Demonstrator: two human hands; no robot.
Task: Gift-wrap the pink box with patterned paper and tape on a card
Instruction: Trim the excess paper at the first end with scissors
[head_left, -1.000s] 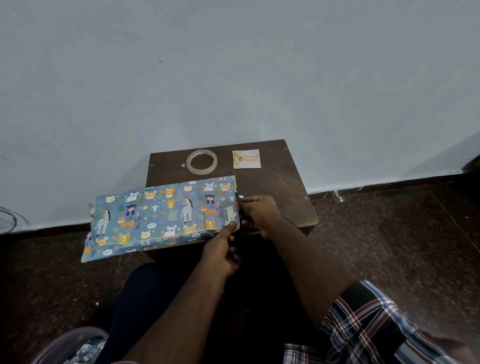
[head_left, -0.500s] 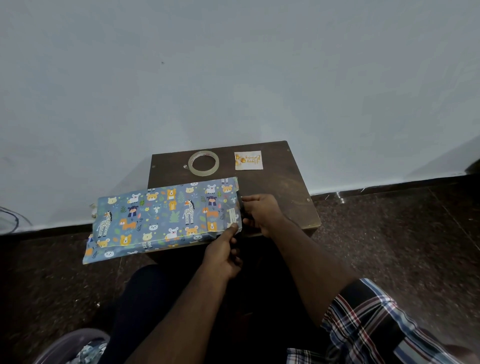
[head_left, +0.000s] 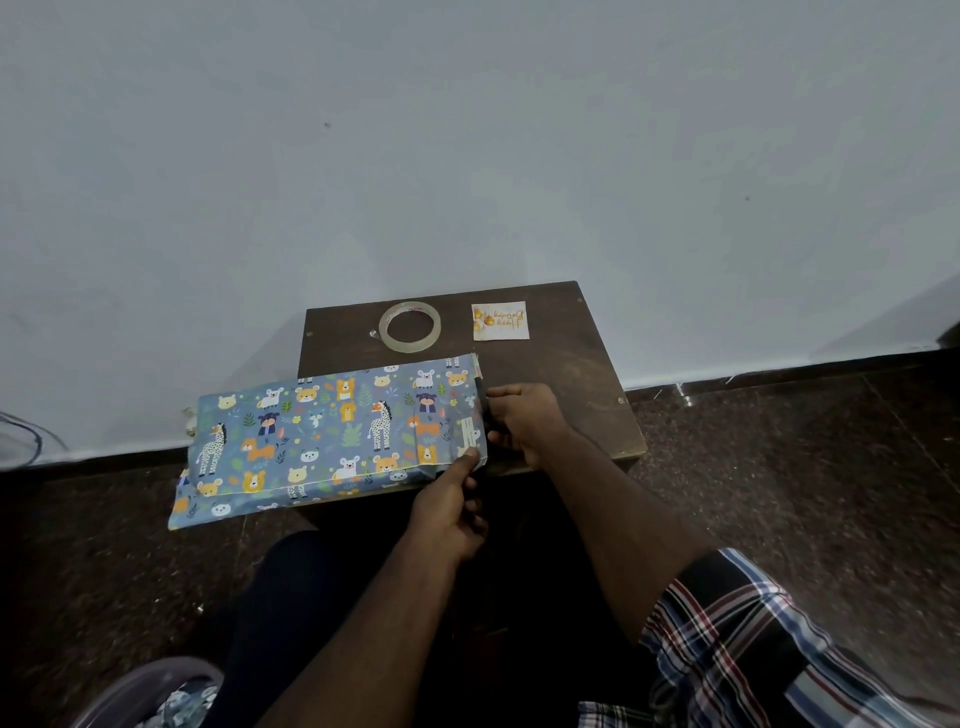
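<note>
1. Right now my left hand (head_left: 449, 512) pinches the near right corner of the wrapped box (head_left: 332, 441), thumb on top of the patterned paper, so that grip is narrow and closed on the paper.
2. My right hand (head_left: 524, 423) is at the box's right end with its fingers curled against the folded end flap; the fingertips sit behind the paper edge, and I cannot tell whether they hold the flap or only press it.
3. A thin dark shape runs along that right end beside my fingers; I cannot make out what it is.
4. The box lies across the front of the small dark desk (head_left: 571, 374), and its left part hangs out past the desk's left edge over the floor (head_left: 779, 467).
5. No pink shows; the blue animal-print paper covers every side I can see.
6. A roll of clear tape (head_left: 410, 326) lies flat at the back of the desk, just beyond the box.
7. The card (head_left: 500, 320) lies to the right of the tape, apart from it; its gold print is too small to read.
8. My plaid sleeve (head_left: 753, 649) is cut off at the bottom edge.
</note>
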